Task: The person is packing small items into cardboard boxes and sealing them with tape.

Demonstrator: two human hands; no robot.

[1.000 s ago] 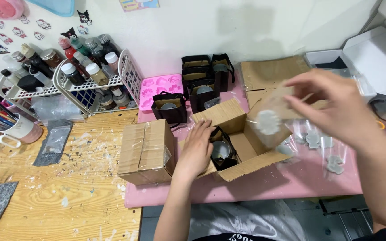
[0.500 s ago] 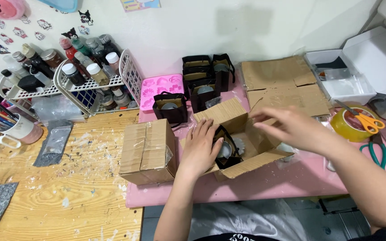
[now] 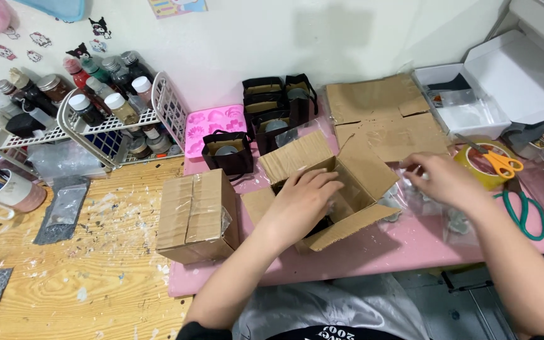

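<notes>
**A:** While the left hand [image 3: 300,201] presses flat into the open cardboard box [image 3: 332,189], the dark item under its palm is mostly hidden. Fingers are spread and lying over it, not clamped round anything I can make out.

**B:** Agreed, I cannot tell what that dark thing is. The box sits on the pink mat [image 3: 373,252], flaps splayed, its long side running from near-left to far-right, directly ahead of the body.

**A:** And the right hand [image 3: 445,182] is out to the right of the box, just beyond its right flap, fingertips pinching at clear plastic packets [image 3: 454,220] lying on the mat.

**B:** Pinching lightly. Whether a packet is actually off the surface, I cannot tell.

**A:** So the box lies to the left of that right hand, close by, and the left hand is the one already inside it.

**B:** Further out: a taped-shut cardboard box [image 3: 196,217] stands just left of the open one, small black gift bags [image 3: 228,151] behind, a pink silicone mould [image 3: 215,123] against the wall.

**A:** Orange-handled scissors [image 3: 498,160] rest on a yellow tape roll [image 3: 476,170] far right, bottles in a white wire rack [image 3: 111,123] far left.
</notes>
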